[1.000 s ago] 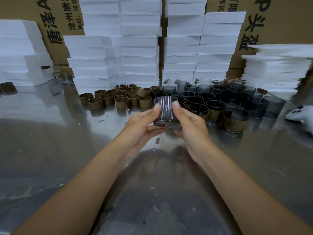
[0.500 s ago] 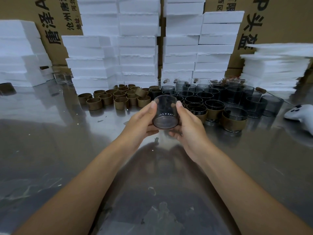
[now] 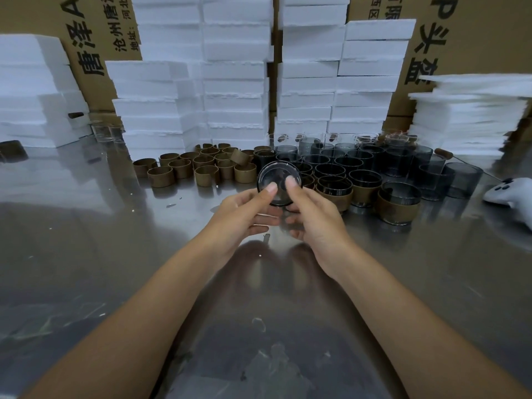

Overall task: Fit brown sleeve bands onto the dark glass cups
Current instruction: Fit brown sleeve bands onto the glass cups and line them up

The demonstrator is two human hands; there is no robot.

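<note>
Dark smoked glass, the cup (image 3: 277,172) is held above the tabletop (image 3: 86,240). The left hand (image 3: 241,214) and right hand (image 3: 313,220) each curl round its side, with a thumb on the round end facing the person, so its axis points away toward the white foam stacks (image 3: 236,82). It wears no sleeve yet, and the loose brown bands (image 3: 207,168) stand beyond and to the left, nearer the left grip.
</note>
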